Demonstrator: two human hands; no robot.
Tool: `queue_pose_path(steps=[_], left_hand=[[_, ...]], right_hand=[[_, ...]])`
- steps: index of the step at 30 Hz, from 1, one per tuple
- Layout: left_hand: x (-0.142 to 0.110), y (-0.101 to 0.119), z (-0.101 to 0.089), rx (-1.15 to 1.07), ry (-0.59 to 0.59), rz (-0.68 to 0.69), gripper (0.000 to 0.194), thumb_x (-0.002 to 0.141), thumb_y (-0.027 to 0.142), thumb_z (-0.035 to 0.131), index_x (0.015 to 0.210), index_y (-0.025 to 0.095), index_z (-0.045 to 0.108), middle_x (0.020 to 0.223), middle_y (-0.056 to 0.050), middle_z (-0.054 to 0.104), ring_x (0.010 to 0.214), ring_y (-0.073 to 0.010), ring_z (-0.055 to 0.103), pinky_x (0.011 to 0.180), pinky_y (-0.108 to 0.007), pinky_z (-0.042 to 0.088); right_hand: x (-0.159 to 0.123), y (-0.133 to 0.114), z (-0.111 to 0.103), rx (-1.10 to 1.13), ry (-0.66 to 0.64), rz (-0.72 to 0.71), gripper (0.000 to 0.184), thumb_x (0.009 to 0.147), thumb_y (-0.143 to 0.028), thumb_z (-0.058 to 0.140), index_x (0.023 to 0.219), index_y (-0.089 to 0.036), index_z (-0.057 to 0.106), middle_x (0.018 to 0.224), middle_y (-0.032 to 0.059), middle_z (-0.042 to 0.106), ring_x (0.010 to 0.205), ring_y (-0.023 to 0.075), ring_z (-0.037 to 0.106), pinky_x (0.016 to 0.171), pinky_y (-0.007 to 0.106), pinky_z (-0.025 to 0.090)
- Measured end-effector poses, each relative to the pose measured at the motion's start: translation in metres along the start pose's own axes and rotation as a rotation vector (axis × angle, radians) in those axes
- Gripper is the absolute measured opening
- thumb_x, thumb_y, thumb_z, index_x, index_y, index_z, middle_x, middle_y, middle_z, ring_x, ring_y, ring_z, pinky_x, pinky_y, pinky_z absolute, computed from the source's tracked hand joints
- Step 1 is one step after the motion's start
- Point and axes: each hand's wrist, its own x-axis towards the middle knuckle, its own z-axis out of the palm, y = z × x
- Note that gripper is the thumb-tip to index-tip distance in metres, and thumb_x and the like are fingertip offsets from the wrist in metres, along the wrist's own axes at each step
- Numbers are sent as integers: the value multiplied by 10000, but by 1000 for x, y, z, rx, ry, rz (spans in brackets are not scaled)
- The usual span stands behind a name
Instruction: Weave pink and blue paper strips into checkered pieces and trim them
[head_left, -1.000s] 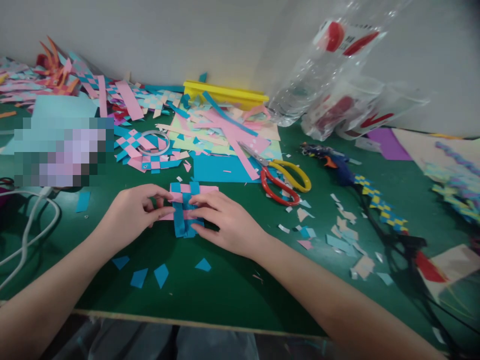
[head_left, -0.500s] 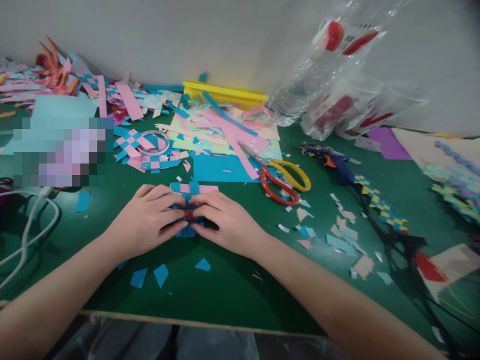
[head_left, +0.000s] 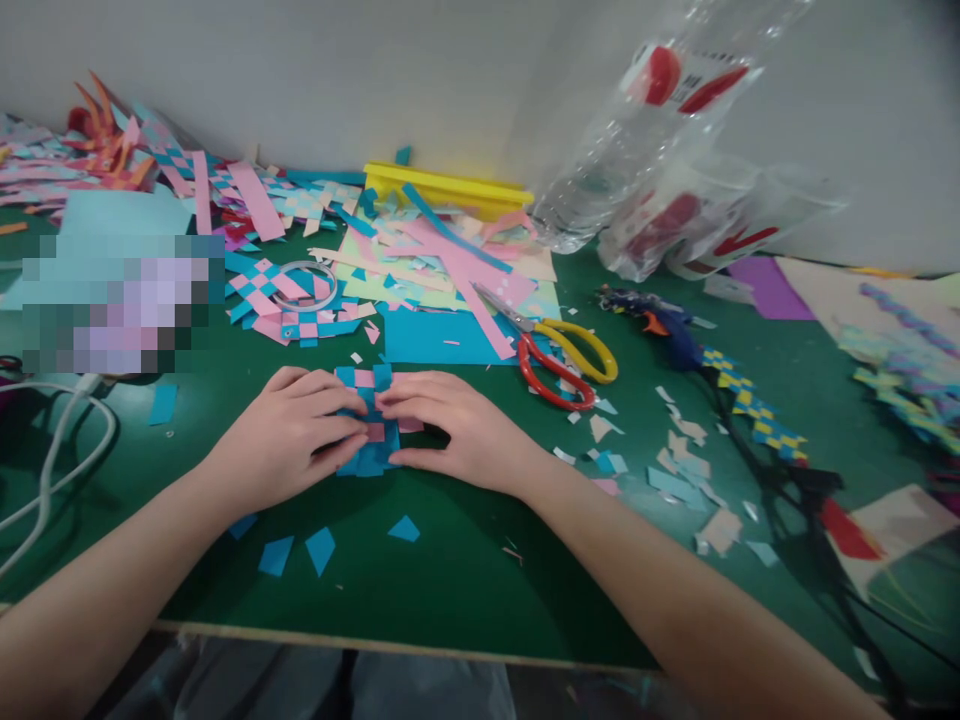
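Likely weave-adjusting: left hand (head_left: 292,430) and right hand (head_left: 472,430) curled at pink-blue paper weave (head_left: 375,433), grip unclear; next probably needs it flat.

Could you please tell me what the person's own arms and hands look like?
The left hand and right hand are bare, with no gloves, rings or visible markings. The left forearm and right forearm show no sleeve, watch or bracelet within the picture. Fingernail details are too small to tell.
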Motion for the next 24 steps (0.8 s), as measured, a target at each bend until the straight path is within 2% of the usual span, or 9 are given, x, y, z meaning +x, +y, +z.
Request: queue_pose_path(steps=[5,11,17,24], left_hand=[[0,0,0,-26,2,-19,252,967,306,496,886,255,730,1059,0,731,1041,-216,608,889,-380,352],[0,0,0,-12,2,-12,292,981,313,472,862,253,732,1058,-3,731,1022,-207,619,884,-378,352],[-1,-1,1,-13,37,14,292,985,323,474,888,266,744,1058,-8,724,987,-201,627,874,-381,357],[-2,-2,3,-3,39,57,229,968,291,510,968,272,738,1066,-21,701,993,-211,620,883,-396,352]], right_hand=[[1,-2,1,35,-34,60,301,822,-329,717,1094,-208,670,1262,78,656,1265,251,540,1059,479,438],[3,-1,7,53,36,69,126,866,-257,668,978,-204,690,1175,60,700,1181,233,598,1026,463,460],[6,-2,9,96,83,126,157,930,-274,574,1020,-201,680,1108,43,732,1156,218,614,1011,429,471],[7,-3,9,153,115,155,146,944,-276,552,968,-209,679,1067,29,741,1115,201,628,986,394,481]])
